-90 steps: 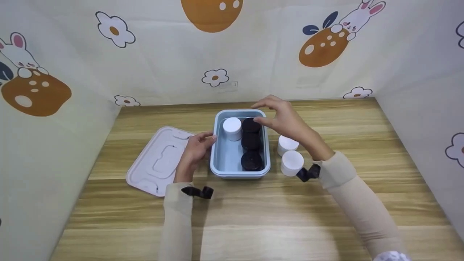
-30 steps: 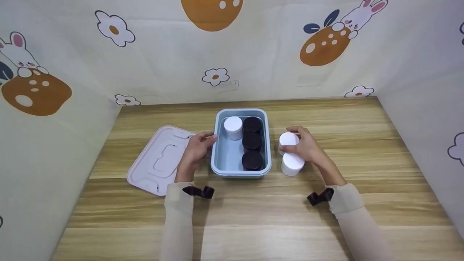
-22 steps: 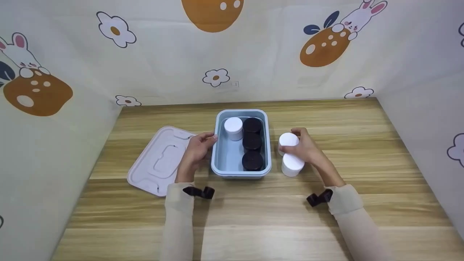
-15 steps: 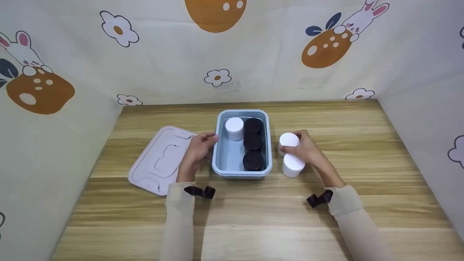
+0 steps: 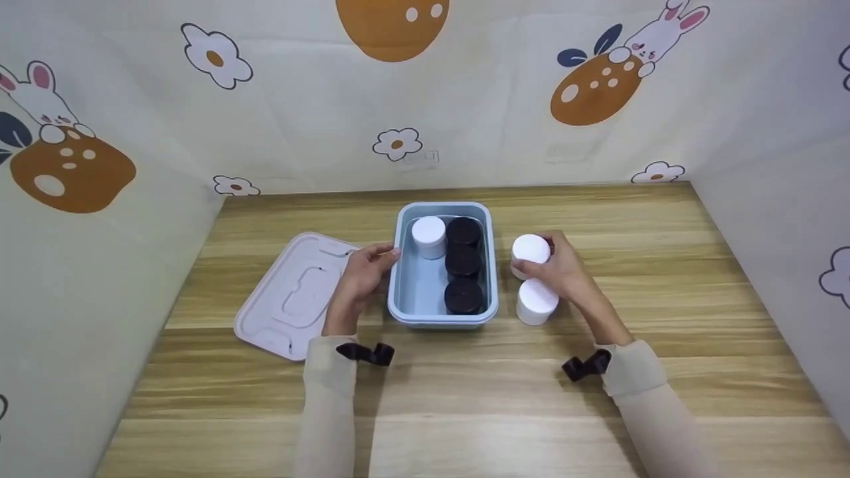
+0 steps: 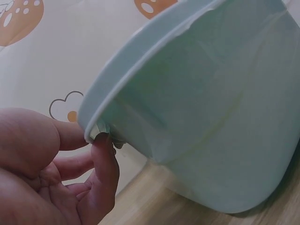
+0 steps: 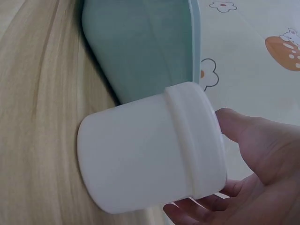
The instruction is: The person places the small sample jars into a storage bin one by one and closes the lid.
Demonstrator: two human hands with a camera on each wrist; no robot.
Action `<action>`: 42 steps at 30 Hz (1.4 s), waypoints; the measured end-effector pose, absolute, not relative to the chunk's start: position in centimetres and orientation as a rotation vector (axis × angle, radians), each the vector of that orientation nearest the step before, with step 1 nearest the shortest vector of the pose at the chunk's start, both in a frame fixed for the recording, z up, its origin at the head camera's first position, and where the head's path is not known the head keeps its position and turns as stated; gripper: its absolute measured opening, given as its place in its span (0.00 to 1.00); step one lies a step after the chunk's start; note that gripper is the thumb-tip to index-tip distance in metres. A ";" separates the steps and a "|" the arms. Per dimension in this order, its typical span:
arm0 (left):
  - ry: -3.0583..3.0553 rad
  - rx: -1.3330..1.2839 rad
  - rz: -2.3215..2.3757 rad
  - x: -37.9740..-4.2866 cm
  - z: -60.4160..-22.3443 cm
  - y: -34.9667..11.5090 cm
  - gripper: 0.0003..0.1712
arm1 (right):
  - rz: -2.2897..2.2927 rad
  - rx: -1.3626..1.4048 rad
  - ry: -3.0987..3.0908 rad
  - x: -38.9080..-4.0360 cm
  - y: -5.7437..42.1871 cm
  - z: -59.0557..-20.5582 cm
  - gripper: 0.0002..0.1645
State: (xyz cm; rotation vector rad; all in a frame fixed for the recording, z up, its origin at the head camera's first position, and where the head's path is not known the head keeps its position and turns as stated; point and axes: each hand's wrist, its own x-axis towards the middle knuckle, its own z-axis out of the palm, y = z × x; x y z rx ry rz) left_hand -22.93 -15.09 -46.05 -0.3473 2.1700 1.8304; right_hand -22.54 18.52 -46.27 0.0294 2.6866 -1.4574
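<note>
A light-blue plastic box (image 5: 425, 323) stands on the wooden table. My left hand (image 5: 359, 279) pinches its left rim; thumb and finger meet at the lip in the left wrist view. Beyond the box's right side, my right hand (image 5: 561, 269) grips the farther white lidded jar (image 5: 530, 247), thumb on the near side and fingers behind. A second white jar (image 5: 536, 302) stands just in front of it, below the thumb. In the right wrist view, a white jar hides the right fingertips in part. Inside the box are one white jar (image 5: 429, 236) and three black-lidded jars (image 5: 463, 260) in a column.
A pale pink lid (image 5: 285, 292) lies flat left of the box, partly under the left hand. Patterned cloth walls (image 5: 478, 119) enclose the table (image 5: 478, 411) at the back and sides. Black cameras (image 5: 586, 365) sit on both wrists.
My right hand came from the box's far right corner to the white jars and grips the farther one, which has shifted slightly away from the nearer jar. The left hand stays at the rim.
</note>
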 end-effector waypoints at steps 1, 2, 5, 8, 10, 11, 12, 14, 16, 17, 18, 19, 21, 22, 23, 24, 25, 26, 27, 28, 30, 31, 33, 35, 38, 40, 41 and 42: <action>2.168 -0.348 1.835 -22.9 -46.1 -15.1 0.27 | -1.469 0.028 2.685 -22.5 18.5 -46.2 0.43; 2.165 -0.345 1.842 -22.9 -46.1 -15.1 0.27 | -1.479 0.028 2.683 -22.5 18.4 -46.0 0.44; 2.167 -0.327 1.859 -22.9 -46.3 -15.2 0.27 | -1.496 0.050 2.673 -22.3 18.2 -45.6 0.45; 2.168 -0.306 1.881 -22.9 -46.4 -15.2 0.26 | -1.506 0.089 2.666 -22.2 18.0 -45.3 0.47; 2.169 -0.299 1.887 -22.9 -46.4 -15.3 0.25 | -1.517 0.108 2.668 -22.0 17.9 -45.2 0.47; 2.170 -0.294 1.885 -22.8 -46.4 -15.3 0.25 | -1.522 0.113 2.671 -21.9 17.8 -45.1 0.46; 2.175 -0.294 1.880 -22.8 -46.4 -15.3 0.26 | -1.534 0.112 2.673 -21.8 17.8 -45.1 0.45; 2.185 -0.301 1.866 -22.9 -46.4 -15.3 0.26 | -1.551 0.093 2.681 -21.7 17.7 -45.0 0.44; 2.188 -0.308 1.858 -22.9 -46.4 -15.3 0.26 | -1.561 0.069 2.691 -21.5 17.5 -44.8 0.43; 2.188 -0.311 1.855 -22.9 -46.4 -15.3 0.27 | -1.566 0.056 2.694 -21.5 17.5 -44.7 0.43; 2.190 -0.313 1.854 -22.9 -46.4 -15.3 0.27 | -1.571 0.043 2.698 -21.4 17.4 -44.6 0.43; 2.193 -0.312 1.853 -22.9 -46.4 -15.3 0.27 | -1.580 0.031 2.702 -21.4 17.3 -44.5 0.43; 2.191 -0.311 1.859 -22.9 -46.4 -15.3 0.27 | -1.590 0.016 2.719 -21.2 17.2 -44.3 0.42; 2.189 -0.311 1.859 -22.9 -46.3 -15.3 0.27 | -1.596 0.009 2.725 -21.2 17.1 -44.2 0.42; 2.188 -0.312 1.861 -22.9 -46.3 -15.3 0.26 | -1.602 0.002 2.731 -21.1 17.0 -44.1 0.42; 2.190 -0.315 1.860 -22.9 -46.3 -15.3 0.26 | -1.610 -0.006 2.736 -21.0 17.0 -44.0 0.42; 2.196 -0.318 1.858 -23.0 -46.3 -15.3 0.26 | -1.621 -0.014 2.739 -21.0 16.9 -43.9 0.41; 2.198 -0.320 1.857 -23.0 -46.3 -15.3 0.26 | -1.623 -0.021 2.745 -20.9 16.8 -43.8 0.41; 2.201 -0.322 1.851 -23.0 -46.3 -15.2 0.26 | -1.629 -0.026 2.746 -20.9 16.8 -43.6 0.41; 2.206 -0.319 1.847 -23.1 -46.3 -15.2 0.26 | -1.635 -0.036 2.749 -20.8 16.7 -43.5 0.40; 2.215 -0.321 1.838 -23.1 -46.2 -15.1 0.26 | -1.646 -0.060 2.749 -20.6 16.6 -43.2 0.40; 2.214 -0.323 1.836 -23.1 -46.2 -15.1 0.26 | -1.645 -0.069 2.748 -20.5 16.5 -43.0 0.39; 2.208 -0.322 1.835 -23.1 -46.2 -15.0 0.27 | -1.637 -0.089 2.746 -20.3 16.4 -42.5 0.40; 2.208 -0.318 1.837 -23.1 -46.2 -15.1 0.27 | -1.640 -0.110 2.728 -20.1 16.1 -42.0 0.41; 2.214 -0.303 1.828 -23.0 -46.2 -15.1 0.27 | -1.641 -0.128 2.705 -19.8 15.6 -41.3 0.43; 2.214 -0.304 1.819 -23.0 -46.1 -15.1 0.27 | -1.637 -0.145 2.699 -19.6 15.2 -40.7 0.43; 2.212 -0.307 1.814 -23.0 -46.1 -15.1 0.27 | -1.630 -0.154 2.700 -19.6 15.0 -40.4 0.43; 2.209 -0.314 1.812 -23.0 -46.0 -15.0 0.27 | -1.622 -0.163 2.701 -19.6 14.8 -40.2 0.43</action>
